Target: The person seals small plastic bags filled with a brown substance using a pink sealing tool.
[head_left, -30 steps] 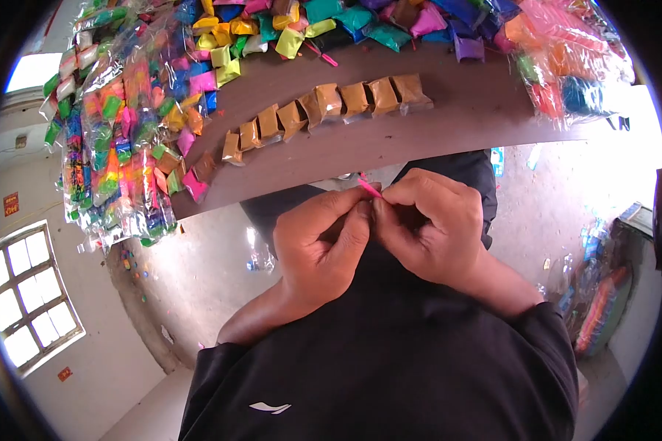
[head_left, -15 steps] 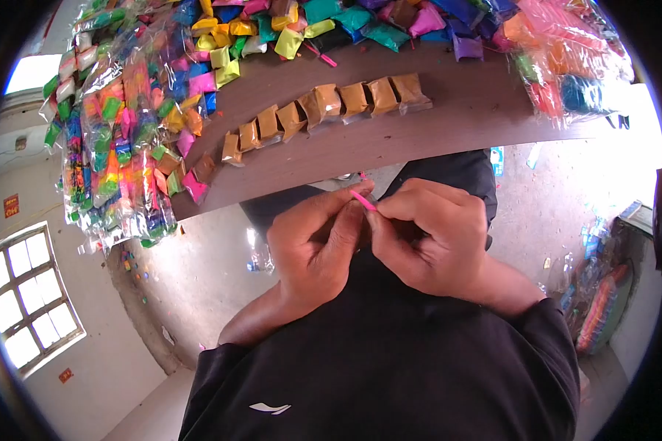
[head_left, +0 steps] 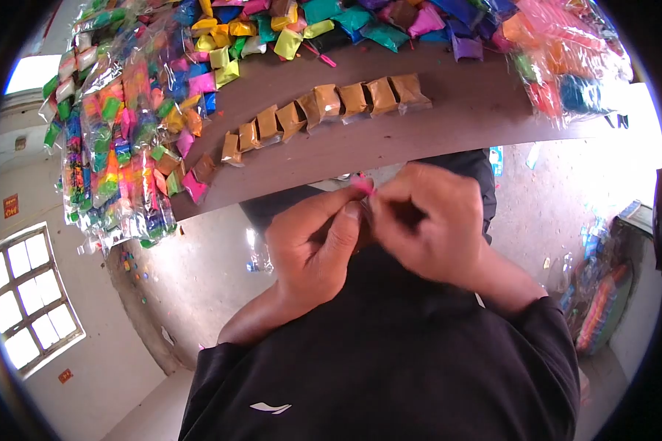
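Observation:
Over my lap, just in front of the table edge, my two hands meet at the fingertips. A thin pink strip (head_left: 362, 185), smeared by motion, shows at the fingertips. My right hand (head_left: 438, 220) is closed in a pinch at the strip's end and is partly blurred. My left hand (head_left: 312, 242) is pinched too, thumb against bent forefinger. A bit of something clear shows between the hands, too small to name. On the table beyond lies a row of several brown packets (head_left: 327, 101) in clear wrapping.
Small colourful packets (head_left: 287, 44) are heaped along the far side of the brown table (head_left: 463, 95). Long clear bags of coloured packets (head_left: 125, 147) hang over the left edge. More bags (head_left: 566, 66) lie at the right. Plastic scraps (head_left: 592, 239) litter the floor.
My right hand has lifted slightly and tilted. The pink strip has shifted up toward the left fingertip and blurred. My left hand has hardly moved.

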`<state>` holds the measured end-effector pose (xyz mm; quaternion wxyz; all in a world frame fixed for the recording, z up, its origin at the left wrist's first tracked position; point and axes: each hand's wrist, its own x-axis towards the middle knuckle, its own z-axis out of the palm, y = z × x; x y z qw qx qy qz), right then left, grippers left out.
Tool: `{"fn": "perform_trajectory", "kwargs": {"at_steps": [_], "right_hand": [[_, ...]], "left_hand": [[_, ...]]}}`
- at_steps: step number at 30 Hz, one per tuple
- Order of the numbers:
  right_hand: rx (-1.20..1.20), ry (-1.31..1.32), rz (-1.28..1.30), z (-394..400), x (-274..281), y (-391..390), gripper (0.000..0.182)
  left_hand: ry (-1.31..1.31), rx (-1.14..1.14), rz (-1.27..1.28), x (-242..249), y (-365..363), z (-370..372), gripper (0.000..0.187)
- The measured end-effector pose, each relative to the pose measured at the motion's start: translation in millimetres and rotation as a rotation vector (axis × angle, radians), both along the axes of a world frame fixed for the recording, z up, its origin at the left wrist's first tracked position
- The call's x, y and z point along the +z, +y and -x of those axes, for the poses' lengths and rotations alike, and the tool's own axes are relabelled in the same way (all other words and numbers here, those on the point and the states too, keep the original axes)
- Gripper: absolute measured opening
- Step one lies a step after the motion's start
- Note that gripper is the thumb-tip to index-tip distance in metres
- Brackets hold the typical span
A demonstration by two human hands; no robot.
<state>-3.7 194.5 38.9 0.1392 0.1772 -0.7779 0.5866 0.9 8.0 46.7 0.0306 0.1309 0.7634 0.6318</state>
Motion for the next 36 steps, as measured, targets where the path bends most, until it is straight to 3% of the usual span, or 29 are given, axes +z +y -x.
{"fn": "perform_trajectory", "kwargs": {"at_steps": [2,4,6,9,10,12,13,15,20,22,26,33,36], "right_hand": [[-0.149,-0.179,-0.021,7,-1,4,0.013],[-0.195,-0.113,0.000,8,-6,1,0.010],[-0.194,-0.237,0.449,6,-12,-8,0.010],[-0.066,-0.372,0.495,2,-14,-3,0.012],[-0.065,-0.373,0.496,3,-12,0,0.012],[0.160,-0.352,0.136,5,-6,9,0.008],[0.188,-0.409,0.121,7,-7,10,0.008],[0.204,-0.490,0.143,9,-5,13,0.008],[0.145,-0.551,0.122,12,-11,20,0.009],[0.295,-0.599,0.453,13,-21,26,0.009],[0.174,-0.630,0.385,4,-5,9,0.008],[0.250,-0.305,0.149,11,-11,10,0.008],[0.143,-0.263,0.132,8,-15,5,0.010]], "left_hand": [[0.031,-0.010,0.016,1,-1,3,0.022],[0.053,-0.011,0.038,4,-4,1,0.022],[-0.194,-0.031,-0.101,8,-5,1,0.022],[-0.187,-0.062,-0.107,6,-5,3,0.021],[-0.187,-0.062,-0.106,7,-4,3,0.021],[-0.234,-0.026,-0.083,12,0,1,0.021],[-0.235,-0.029,-0.082,9,-3,2,0.021],[-0.176,-0.165,0.060,3,-12,6,0.021],[-0.126,-0.116,-0.037,2,-5,5,0.020],[-0.125,-0.090,-0.073,1,-6,6,0.020],[-0.149,-0.110,-0.032,7,-7,6,0.019],[-0.182,-0.159,-0.012,8,-6,8,0.018],[-0.243,-0.104,-0.050,6,-5,8,0.018]]}}
